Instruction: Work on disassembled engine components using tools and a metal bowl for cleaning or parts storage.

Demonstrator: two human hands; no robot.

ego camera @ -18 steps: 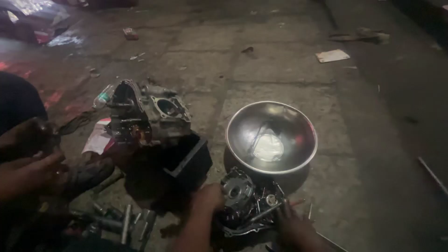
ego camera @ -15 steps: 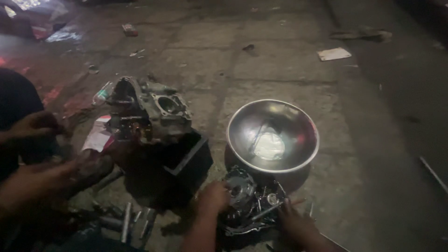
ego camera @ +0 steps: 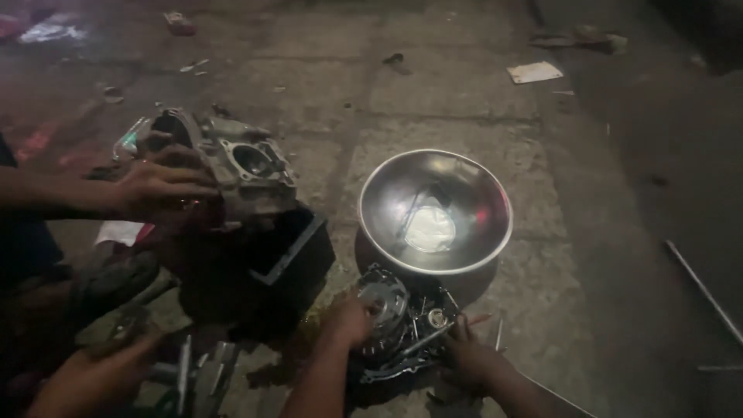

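- Our left hand (ego camera: 350, 323) rested on the round grey metal engine cover with gears and shafts (ego camera: 398, 329), fingers curled over its left rim; whether it truly gripped we could not tell in the dim light.
- Our right hand (ego camera: 464, 358) lay at the cover's 4 o'clock edge, fingers spread on the ground against it, holding nothing we could make out.
- The cover sat on the cracked concrete floor (ego camera: 464, 101), touching the 6 o'clock rim of the wide shiny steel bowl (ego camera: 495, 232), which held a few thin parts and a pale patch.
- At 10 o'clock from the cover, another person's hand (ego camera: 159, 186) steadied a grey aluminium engine crankcase with an open cylinder bore (ego camera: 244, 166), propped on a black open plastic box (ego camera: 290, 255).
- A further hand (ego camera: 101, 371) showed at lower left, near loose steel bolts and rods (ego camera: 186, 368).
- Judgement: strip-down looked well advanced, with the cover off the crankcase and fasteners out; the cover's inner parts remained fitted, so sorting was left.
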